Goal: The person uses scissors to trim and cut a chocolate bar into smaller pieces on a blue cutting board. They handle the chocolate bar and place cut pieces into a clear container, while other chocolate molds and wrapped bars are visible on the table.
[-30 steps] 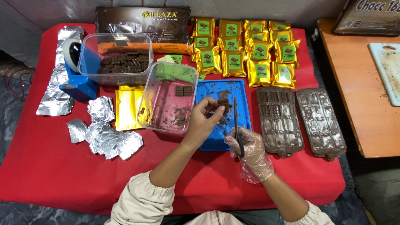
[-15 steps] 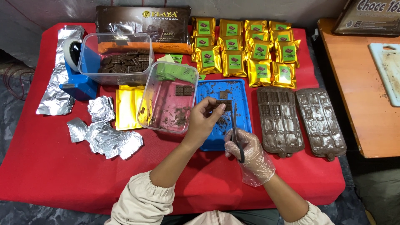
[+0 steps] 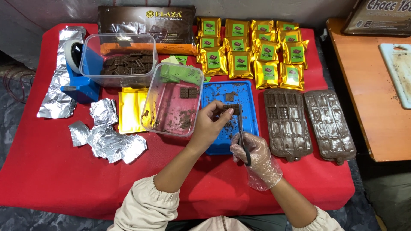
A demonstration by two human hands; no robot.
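Brown chocolate piece [image 3: 229, 109] pinched in my bare left hand [image 3: 208, 127] over the blue tray [image 3: 250, 107], my gloved right hand [image 3: 255, 155] gripping a knife [image 3: 240, 128] against it

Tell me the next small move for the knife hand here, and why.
Probably draw the knife along the edge of the chocolate piece. The left hand pinches that piece over the blue tray, the gloved right hand has the blade at it, and crumbs already lie in the tray.

Blue tray [image 3: 248, 92], red tablecloth [image 3: 51, 171]
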